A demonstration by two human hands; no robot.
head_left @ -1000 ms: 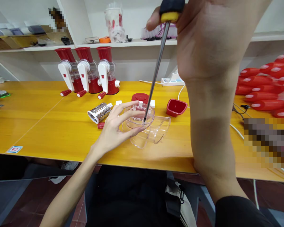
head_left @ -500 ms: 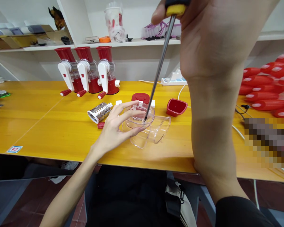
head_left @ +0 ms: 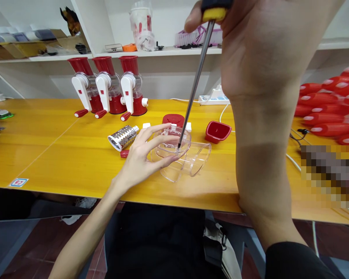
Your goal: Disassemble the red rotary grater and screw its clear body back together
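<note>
Clear plastic housing (head_left: 177, 155) — light, slick, prob. brittle; L hand (head_left: 139, 159) gripping its rim, steadying. R hand (head_left: 258, 50) clenching screwdriver (head_left: 196, 83) — tip pressing inside.

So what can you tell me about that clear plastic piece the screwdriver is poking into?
The clear plastic housing is see-through and colourless, with a round flanged top and a wide open tube lying sideways toward the right. It rests on the yellow table. The left hand steadies it, fingers on its rim and side. The screwdriver, gripped by the right hand, slants down with its tip in the round top.
</note>
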